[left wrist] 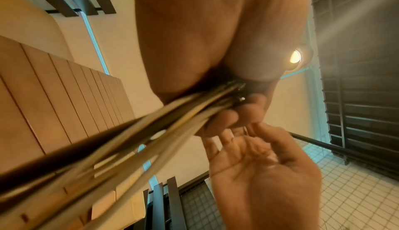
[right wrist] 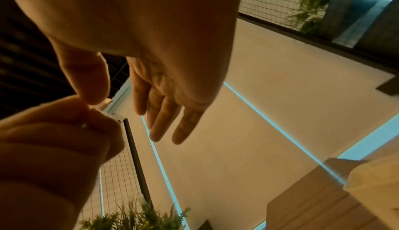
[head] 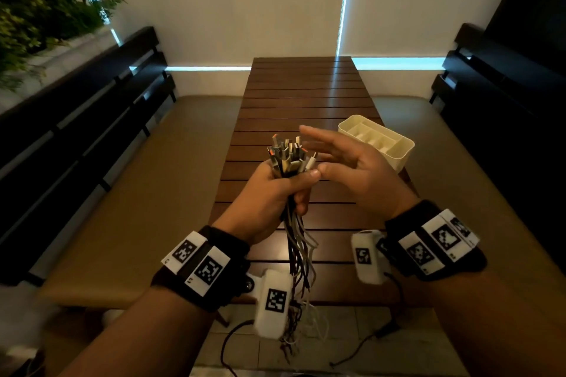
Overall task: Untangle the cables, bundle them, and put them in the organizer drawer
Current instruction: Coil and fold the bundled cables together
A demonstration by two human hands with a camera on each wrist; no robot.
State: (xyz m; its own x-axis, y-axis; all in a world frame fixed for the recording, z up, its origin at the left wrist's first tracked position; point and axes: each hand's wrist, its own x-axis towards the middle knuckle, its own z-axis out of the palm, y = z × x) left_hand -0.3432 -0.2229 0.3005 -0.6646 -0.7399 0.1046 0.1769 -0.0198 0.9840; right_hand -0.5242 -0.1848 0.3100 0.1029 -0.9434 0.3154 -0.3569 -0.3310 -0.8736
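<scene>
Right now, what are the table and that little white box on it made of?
The table looks like dark brown wood: it is built of long slats with gaps, and it shines a bit, so probably varnished. The box looks like cream plastic: smooth, matte walls with thin dividers inside. I can't be sure from looks alone.

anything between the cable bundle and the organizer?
Only the right hand, open, fingers spread beside the plug ends of the cables that the left hand grips. Beyond it, bare table up to the organizer. Head view shows it.
</scene>
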